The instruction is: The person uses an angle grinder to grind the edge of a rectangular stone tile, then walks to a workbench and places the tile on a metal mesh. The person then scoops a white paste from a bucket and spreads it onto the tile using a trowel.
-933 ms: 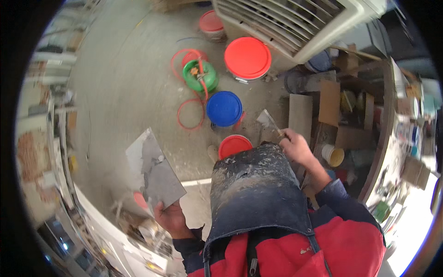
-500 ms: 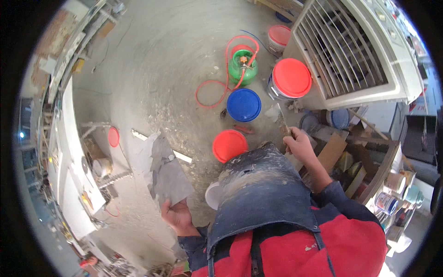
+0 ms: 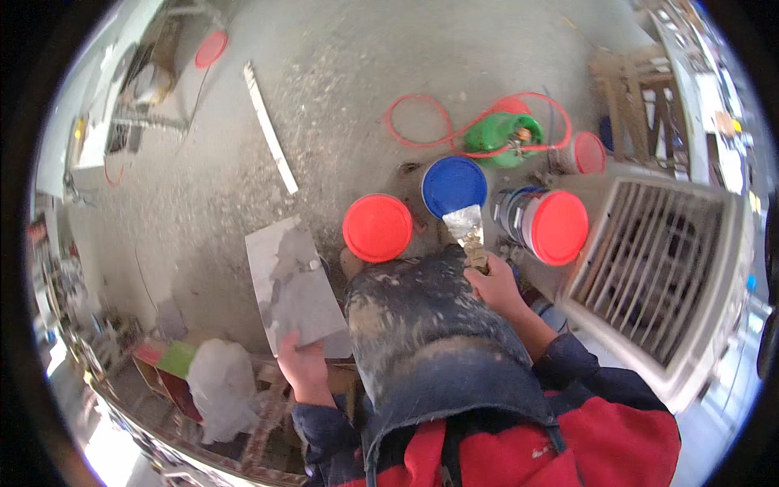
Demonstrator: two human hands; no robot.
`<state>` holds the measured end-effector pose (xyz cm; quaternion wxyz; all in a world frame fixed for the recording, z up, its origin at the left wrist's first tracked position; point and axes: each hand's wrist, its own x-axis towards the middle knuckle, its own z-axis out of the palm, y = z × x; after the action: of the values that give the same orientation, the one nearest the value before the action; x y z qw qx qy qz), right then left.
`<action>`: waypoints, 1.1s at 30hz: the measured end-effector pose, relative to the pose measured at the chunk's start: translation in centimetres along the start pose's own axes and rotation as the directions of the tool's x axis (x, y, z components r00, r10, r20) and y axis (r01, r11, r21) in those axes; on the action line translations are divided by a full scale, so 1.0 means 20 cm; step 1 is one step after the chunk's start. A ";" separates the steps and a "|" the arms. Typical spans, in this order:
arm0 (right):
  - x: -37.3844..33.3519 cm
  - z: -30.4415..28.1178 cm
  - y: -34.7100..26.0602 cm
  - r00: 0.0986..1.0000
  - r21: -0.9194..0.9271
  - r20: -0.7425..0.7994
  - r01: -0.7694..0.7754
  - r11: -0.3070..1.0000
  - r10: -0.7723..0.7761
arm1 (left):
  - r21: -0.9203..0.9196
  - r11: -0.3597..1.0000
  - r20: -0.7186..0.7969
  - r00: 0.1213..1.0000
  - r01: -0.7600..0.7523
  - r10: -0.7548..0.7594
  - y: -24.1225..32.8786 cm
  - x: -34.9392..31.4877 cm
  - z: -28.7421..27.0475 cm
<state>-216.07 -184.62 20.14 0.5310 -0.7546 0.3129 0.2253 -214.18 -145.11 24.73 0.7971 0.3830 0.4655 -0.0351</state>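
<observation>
My left hand (image 3: pixel 304 369) grips the near edge of a flat light-grey board (image 3: pixel 312 296), thumb on top. Darker grey patches, like smeared paste, and a small lump lie on its face. In my right hand (image 3: pixel 497 286) is a putty knife (image 3: pixel 463 219), its broad blade pointing away from me and coated with pale material. The blade overlaps the near rim of a blue bucket lid (image 3: pixel 454 187) in the picture; whether they touch I cannot tell. Left of it sits a red bucket lid (image 3: pixel 377 227), just beyond my stained dark apron (image 3: pixel 438 316).
A red-lidded bucket (image 3: pixel 560 227) stands right of the knife, beside a large slatted air cooler (image 3: pixel 649 276). Beyond are a green gas cylinder (image 3: pixel 491 136) and looped red hose (image 3: pixel 418 96). A white strip (image 3: pixel 270 130) lies on the floor; a white plastic bag (image 3: pixel 221 385) is at lower left.
My view has turned left, so the cooler and buckets sit lower at the right. The putty knife has swung from beside the buckets toward the blue lid. Both hands keep their holds.
</observation>
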 end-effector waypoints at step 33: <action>2.24 1.31 2.41 0.925 -0.546 -0.056 0.287 0.787 -0.376 | -0.308 0.897 0.022 0.945 0.317 -0.327 -1.94 1.21 -0.57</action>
<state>-219.20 -182.04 -50.55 0.3069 -0.9299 0.1431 0.1435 -224.69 -157.88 -19.35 0.8230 0.1723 0.5341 -0.0879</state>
